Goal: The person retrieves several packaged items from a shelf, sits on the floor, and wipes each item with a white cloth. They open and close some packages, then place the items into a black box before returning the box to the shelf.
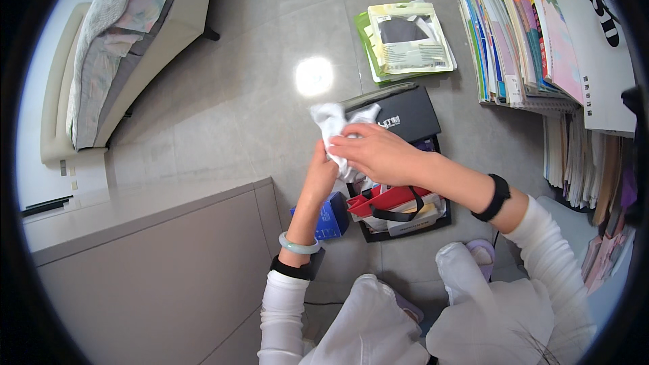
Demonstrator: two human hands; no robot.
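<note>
A soft, crumpled white cloth is bunched up between my two hands, above a dark box on the floor. My left hand grips its lower left side, the thumb pointing up. From the right, my right hand reaches across it, fingers bent over the fabric. Both hands are closed on the cloth, though some fingertips are hidden in its folds. Beneath them, the dark box's lid lies at the back. In the box is a red bag with a black handle, among pale packets.
A blue box stands left of the dark box. Farther back lie stacked plastic pouches. Upright books fill the right side. A grey cabinet is at the left front, and a bed at the far left.
</note>
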